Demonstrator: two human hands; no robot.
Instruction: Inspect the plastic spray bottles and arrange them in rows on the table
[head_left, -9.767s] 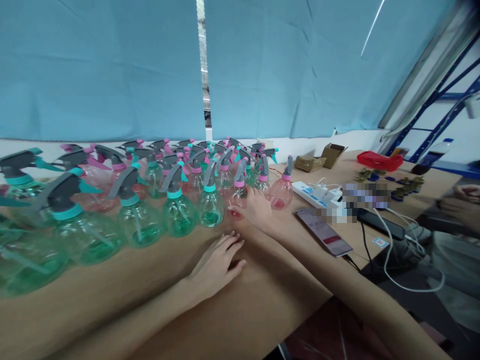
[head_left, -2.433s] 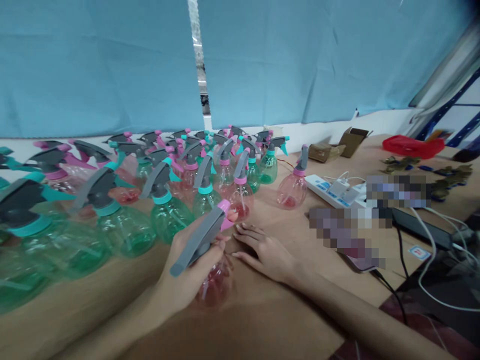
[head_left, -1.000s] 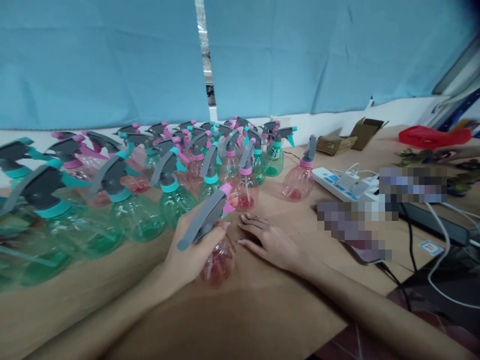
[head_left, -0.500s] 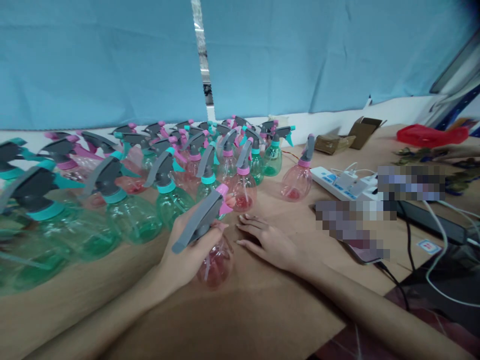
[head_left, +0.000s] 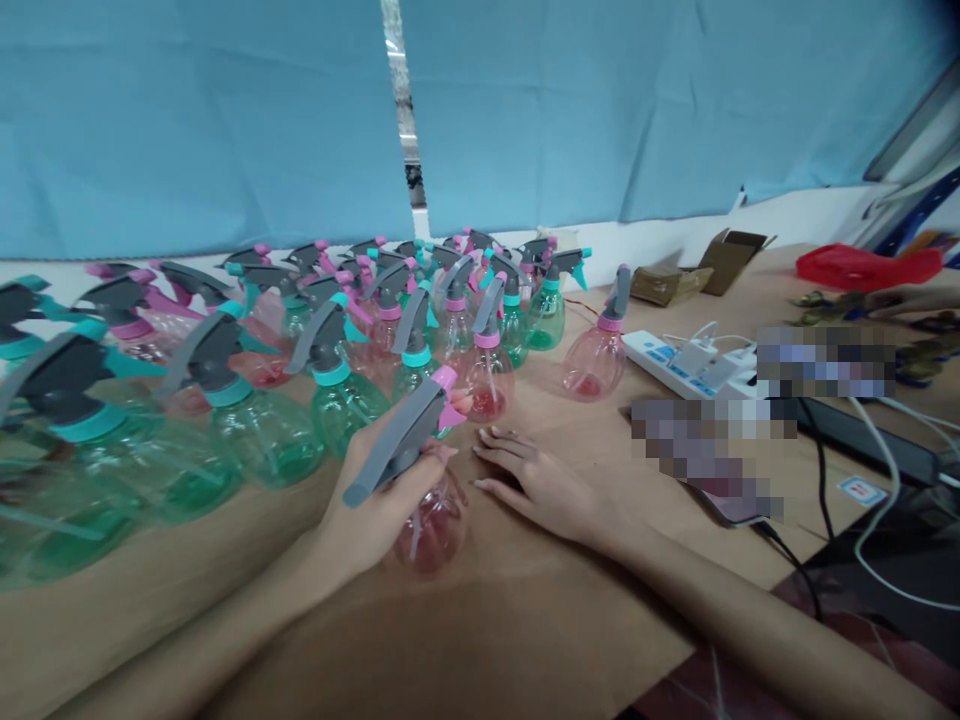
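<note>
My left hand [head_left: 379, 500] is wrapped round the neck of a pink spray bottle [head_left: 433, 535] with a grey trigger head and pink nozzle. That bottle is upright on the brown tabletop [head_left: 495, 620]. Just right of it, my right hand [head_left: 536, 480] lies palm down on the table, fingers stretched out and holding nothing. Beyond the fingertips stands another pink spray bottle [head_left: 489, 385]. A green spray bottle [head_left: 349, 405] with a turquoise collar is left of my left hand. One more pink bottle [head_left: 596, 355] stands apart, farther right.
Several green and pink spray bottles [head_left: 262, 430] crowd the left and back. To the right lie a power strip [head_left: 667, 370], a phone [head_left: 724, 500], cables, and cardboard boxes [head_left: 727, 262]. Another person's hand [head_left: 911, 298] is at the far right near a red plastic bag [head_left: 862, 268].
Both my hands and the held bottle keep their places. At the far right, the other person's hand and the dark items near it have shifted slightly.
</note>
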